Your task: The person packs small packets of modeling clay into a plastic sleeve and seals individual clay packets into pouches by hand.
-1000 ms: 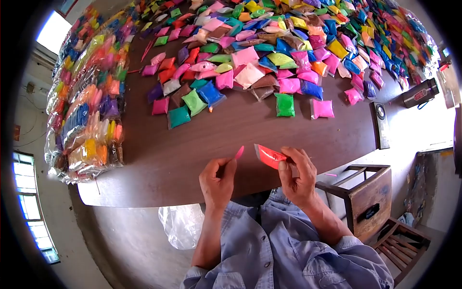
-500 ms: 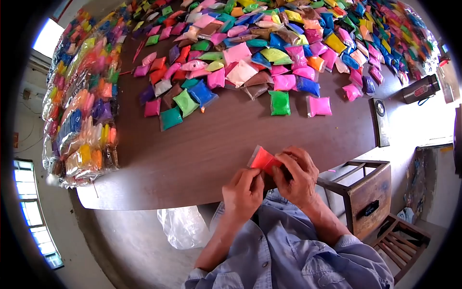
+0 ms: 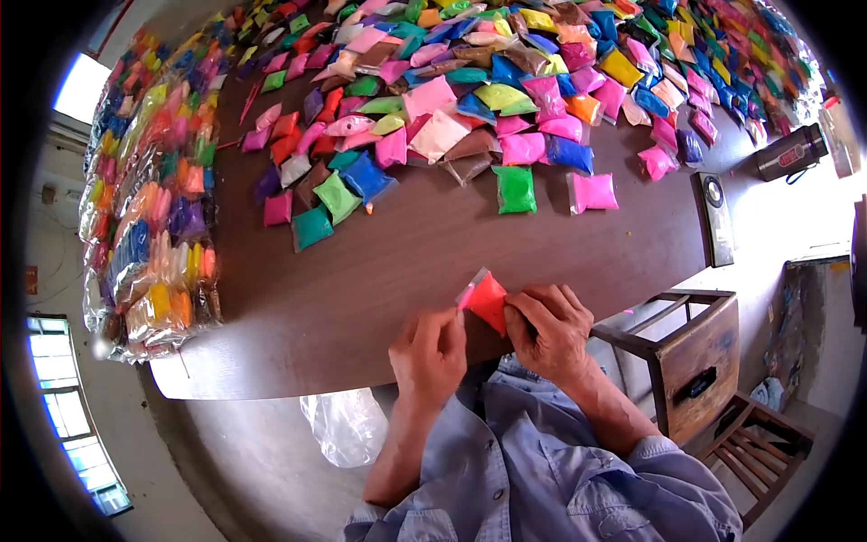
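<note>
A small clear packet with a red-orange filling point(image 3: 489, 302) is held up over the near edge of the table. My right hand point(image 3: 551, 331) is closed on its right side, thumb and fingers pinching it. My left hand point(image 3: 428, 354) is closed just left of the packet, its fingertips pressed together and slightly blurred. A narrow pink streak point(image 3: 465, 294) shows between those fingertips and the packet's clear edge. Whether the left fingers grip it is unclear. Farther off, a green packet point(image 3: 516, 190) and a pink packet point(image 3: 593, 192) lie on the tabletop.
A large heap of colourful packets point(image 3: 442, 99) covers the back of the brown table point(image 3: 361, 298). Bundled clear bags of packets point(image 3: 153, 226) line the left side. A dark flask point(image 3: 792, 154) stands at right. A wooden stool point(image 3: 700, 361) is beside me; clear plastic point(image 3: 345, 425) lies below.
My left hand has moved left, away from the packet's middle. More of the red-orange packet shows, tilted differently in my right hand. The camera view has shifted slightly.
</note>
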`<action>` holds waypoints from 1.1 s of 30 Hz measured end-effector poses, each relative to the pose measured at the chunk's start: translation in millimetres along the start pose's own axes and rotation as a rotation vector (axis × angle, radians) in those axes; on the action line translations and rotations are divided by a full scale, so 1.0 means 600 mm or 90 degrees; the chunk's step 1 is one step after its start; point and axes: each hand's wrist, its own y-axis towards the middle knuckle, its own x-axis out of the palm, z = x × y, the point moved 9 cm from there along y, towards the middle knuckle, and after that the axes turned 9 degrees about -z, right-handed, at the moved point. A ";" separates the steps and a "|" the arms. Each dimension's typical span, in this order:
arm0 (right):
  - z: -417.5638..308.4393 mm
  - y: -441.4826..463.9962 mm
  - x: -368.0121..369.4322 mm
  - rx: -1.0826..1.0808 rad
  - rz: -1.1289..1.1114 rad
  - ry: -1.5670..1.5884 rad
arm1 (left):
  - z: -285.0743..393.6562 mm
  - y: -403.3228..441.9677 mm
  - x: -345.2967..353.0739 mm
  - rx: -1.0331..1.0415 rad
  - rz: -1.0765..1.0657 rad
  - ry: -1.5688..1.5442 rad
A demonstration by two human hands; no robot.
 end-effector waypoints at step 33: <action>0.003 -0.002 0.005 0.010 0.017 0.010 | 0.020 -0.005 0.015 0.076 -0.006 0.097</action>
